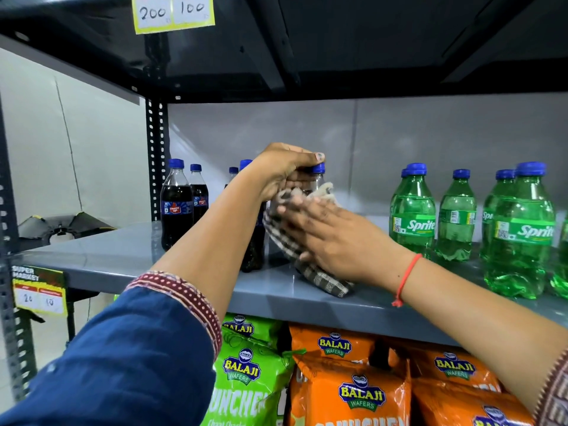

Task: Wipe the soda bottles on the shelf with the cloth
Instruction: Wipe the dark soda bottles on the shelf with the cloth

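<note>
Glossy plastic bottles point(413, 210), a woven checked cloth point(307, 259), a smooth painted-metal shelf point(123, 256), shiny foil packets point(350, 392).

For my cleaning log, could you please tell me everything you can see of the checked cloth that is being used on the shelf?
The brown-and-cream checked woven cloth is bunched and soft-looking. The right hand presses it with flat fingers against the blue-capped soda bottle, which the left hand grips at the top. Its lower end rests on the grey metal shelf.
</note>
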`<state>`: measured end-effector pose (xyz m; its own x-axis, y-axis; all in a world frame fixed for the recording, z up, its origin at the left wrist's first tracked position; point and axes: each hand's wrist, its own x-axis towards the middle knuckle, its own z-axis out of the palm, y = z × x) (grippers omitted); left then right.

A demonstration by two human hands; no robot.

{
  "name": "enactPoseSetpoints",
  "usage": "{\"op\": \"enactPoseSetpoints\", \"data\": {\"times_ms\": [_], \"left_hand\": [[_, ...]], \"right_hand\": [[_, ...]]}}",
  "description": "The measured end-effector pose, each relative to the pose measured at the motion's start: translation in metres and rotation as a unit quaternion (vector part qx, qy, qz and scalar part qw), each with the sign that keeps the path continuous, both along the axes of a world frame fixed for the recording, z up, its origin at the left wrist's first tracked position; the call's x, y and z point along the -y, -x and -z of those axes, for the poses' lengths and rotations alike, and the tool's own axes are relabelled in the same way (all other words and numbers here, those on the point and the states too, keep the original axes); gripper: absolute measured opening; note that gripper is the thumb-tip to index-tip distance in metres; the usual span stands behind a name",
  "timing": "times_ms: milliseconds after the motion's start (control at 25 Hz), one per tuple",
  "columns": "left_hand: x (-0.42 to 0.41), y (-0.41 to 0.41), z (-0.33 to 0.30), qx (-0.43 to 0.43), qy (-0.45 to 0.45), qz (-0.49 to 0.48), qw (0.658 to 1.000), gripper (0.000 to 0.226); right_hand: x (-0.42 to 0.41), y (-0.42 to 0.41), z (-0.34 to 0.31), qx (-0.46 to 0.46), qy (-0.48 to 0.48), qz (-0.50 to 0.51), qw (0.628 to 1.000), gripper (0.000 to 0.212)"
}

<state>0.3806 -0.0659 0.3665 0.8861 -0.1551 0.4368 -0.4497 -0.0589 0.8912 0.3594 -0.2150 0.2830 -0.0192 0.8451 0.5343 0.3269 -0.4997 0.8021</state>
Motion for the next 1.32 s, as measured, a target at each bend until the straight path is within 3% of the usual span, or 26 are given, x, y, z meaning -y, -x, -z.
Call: {"op": "enactPoseSetpoints", "data": {"times_ms": [320,400,480,560,680,800,920,1040,1320], "left_hand": [[0.0,-0.002,-0.002,0.003,-0.01,0.003,1.0,0.009],[0.0,-0.003,-0.001,0.009,-0.008,-0.002,1.0,0.013],[0.0,-0.003,-0.001,0.009,-0.007,0.0,1.0,0.011],[-0.001,-0.003,-0.001,0.002,-0.007,0.002,1.0,0.009],[-0.001,-0.004,-0.001,0.005,-0.009,-0.008,1.0,0.011],[0.0,-0.002,-0.001,0.003,-0.011,-0.001,1.0,0.009],[-0.001,-0.001,-0.001,0.005,-0.01,-0.008,1.0,0.011],[0.0,0.0,-0.001,0.002,-0.008,0.0,1.0,0.009],[0.001,0.002,0.0,0.007,0.004,0.003,1.0,0.008]], "right_hand": [[0.009,0.0,-0.007,-0.014,0.034,0.004,0.999,0.052],[0.009,0.001,-0.008,-0.047,-0.014,-0.007,0.999,0.056],[0.009,0.002,-0.007,-0.038,0.002,0.001,0.999,0.06],[0.01,0.002,-0.004,-0.029,0.04,0.006,0.999,0.057],[0.01,0.0,-0.005,-0.052,-0.013,-0.011,0.998,0.055],[0.011,-0.001,-0.004,-0.034,0.033,-0.003,0.999,0.053],[0.012,-0.003,-0.005,-0.051,-0.015,-0.015,0.998,0.053],[0.012,-0.004,0.002,-0.027,0.023,-0.005,0.999,0.052],[0.013,-0.005,0.001,-0.024,0.009,-0.018,1.0,0.054]]}}
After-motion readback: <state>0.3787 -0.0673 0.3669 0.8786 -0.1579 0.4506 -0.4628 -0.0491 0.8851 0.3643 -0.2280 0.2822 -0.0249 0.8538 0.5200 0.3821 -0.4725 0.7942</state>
